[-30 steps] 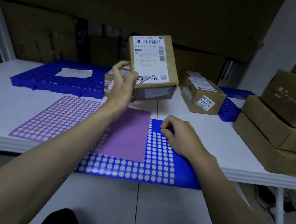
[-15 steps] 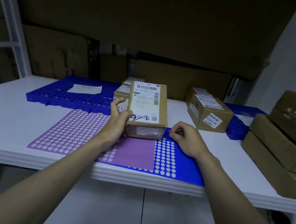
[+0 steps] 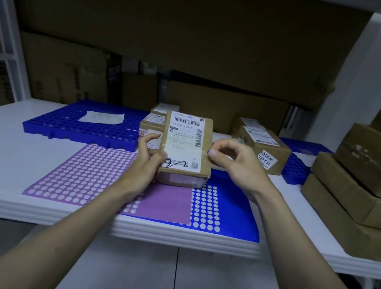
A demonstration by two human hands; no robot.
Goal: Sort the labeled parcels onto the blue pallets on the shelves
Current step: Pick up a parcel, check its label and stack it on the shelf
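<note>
A brown labeled parcel lies flat on the white table, partly over a blue sticker sheet and a purple sticker sheet. My left hand grips the parcel's left side, thumb on its label. My right hand pinches a small blue round sticker at the right edge of the parcel's top. A blue pallet lies at the back left with a white paper on it. A second blue pallet at the back right carries a labeled parcel.
Two small labeled parcels sit just behind the one I hold. Large brown boxes are stacked at the table's right end. Big cartons fill the wall behind. The table edge runs close to me.
The parcel came down from the air onto the sticker sheets. My right hand lifted off the blue sheet and moved to the parcel's right edge with a blue sticker.
</note>
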